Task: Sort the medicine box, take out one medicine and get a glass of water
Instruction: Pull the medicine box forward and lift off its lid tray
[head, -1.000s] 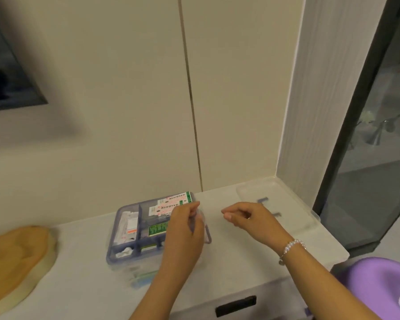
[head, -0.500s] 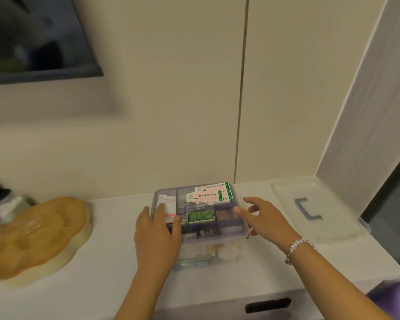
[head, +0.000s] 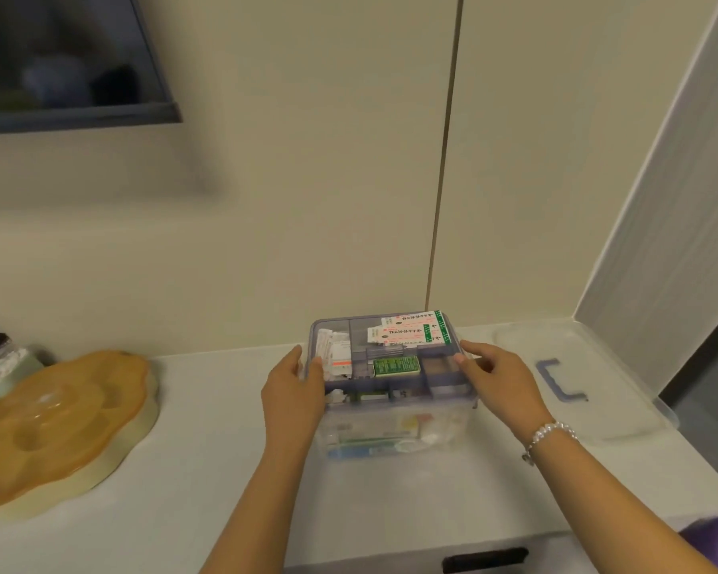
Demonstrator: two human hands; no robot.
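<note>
One medicine box (head: 390, 391) stands on the white countertop (head: 208, 461), flanked by two bare hands: the left hand (head: 293, 393) lies against its left wall with fingers curled over the rim, and the right hand (head: 500, 381) grips the right rim the same way. One clear lid (head: 622, 408) with a blue handle lies to the right, one orange-lidded dish (head: 59, 424) to the left. Beige wall panels rise behind. The box is clear plastic with a purple divided tray holding two white-and-green cartons (head: 415, 331) and one green packet (head: 395, 365).

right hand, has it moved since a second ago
Yes. The right hand hovered over the counter between the medicine box and the lid; it has moved left, away from the lid, and now grips the box's right edge.
</note>
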